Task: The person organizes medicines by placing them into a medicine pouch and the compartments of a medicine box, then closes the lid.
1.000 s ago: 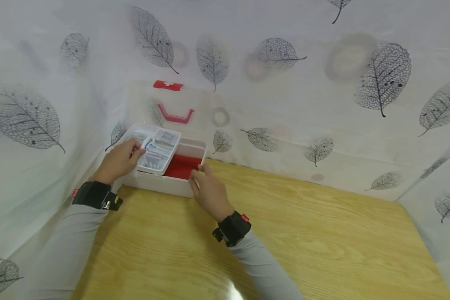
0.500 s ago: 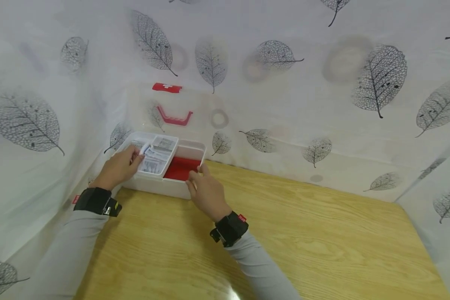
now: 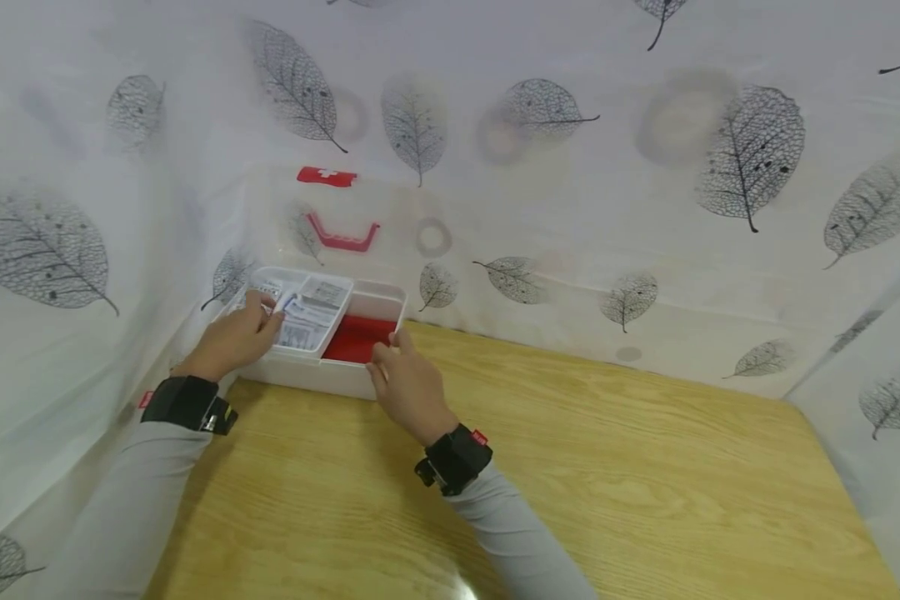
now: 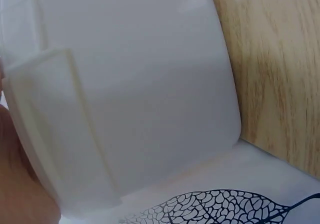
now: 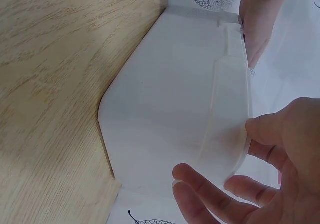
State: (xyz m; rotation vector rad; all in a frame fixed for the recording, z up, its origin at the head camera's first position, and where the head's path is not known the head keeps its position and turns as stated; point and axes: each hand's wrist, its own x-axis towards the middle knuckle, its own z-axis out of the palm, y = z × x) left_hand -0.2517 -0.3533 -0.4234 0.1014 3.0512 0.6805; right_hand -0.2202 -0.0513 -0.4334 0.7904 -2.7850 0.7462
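A white first-aid box (image 3: pixel 330 380) stands at the back left of the table. A clear tray (image 3: pixel 336 323) of small packets sits across its left part, seemingly at rim height. My left hand (image 3: pixel 232 340) pinches the tray's white handle (image 3: pixel 283 307). At the box's front right corner, my right hand (image 3: pixel 412 390) grips the rim; the right wrist view shows the thumb (image 5: pixel 262 129) on the rim and fingers against the outer wall. Something flat and red (image 3: pixel 356 337) lies inside the box's uncovered right part. In the left wrist view, the box's wall (image 4: pixel 155 94) hides most of the left hand (image 4: pixel 22 179).
The clear lid stands raised behind the box, with a red handle (image 3: pixel 345 243) and a red white-cross label (image 3: pixel 327 177). Leaf-print sheeting (image 3: pixel 480 200) hangs close at the back and both sides. The wood-grain table (image 3: pixel 607 467) extends to the right.
My left hand has lowered the tray, whose far side was tilted up, so that it lies flatter on the box. The right hand keeps to the corner. The head view has shifted slightly.
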